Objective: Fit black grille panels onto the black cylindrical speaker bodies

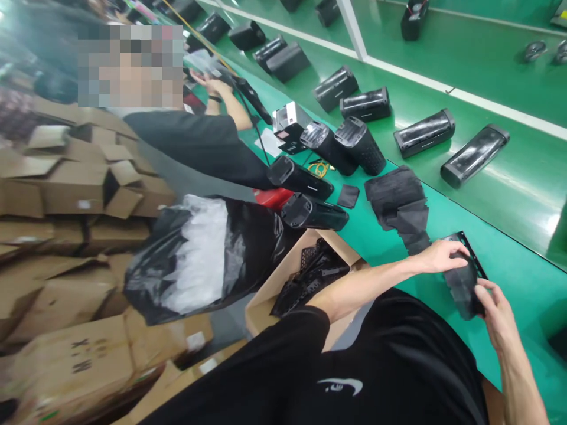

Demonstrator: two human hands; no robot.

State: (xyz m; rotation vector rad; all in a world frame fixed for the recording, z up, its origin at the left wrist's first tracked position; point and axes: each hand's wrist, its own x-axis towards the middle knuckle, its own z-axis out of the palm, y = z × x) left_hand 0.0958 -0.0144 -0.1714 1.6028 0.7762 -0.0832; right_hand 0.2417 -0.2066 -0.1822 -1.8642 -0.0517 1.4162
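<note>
Green worktop (527, 301) | carton (275, 276): black panels (319, 273) (mesh showing) | left fingers (455, 246), right fingers (490, 286) gripping black sheet (464, 286)

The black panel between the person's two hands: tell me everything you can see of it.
The black panel looks thin, flat and stiff, perhaps plastic or metal, with small openings along its exposed upper-right edge. A dark, cloth-like sheet covers much of the rest. It sits slantwise over the green table, close to the person's body; whether it rests there or is lifted is unclear. The left hand is at its upper part, the right hand at its lower right.
</note>
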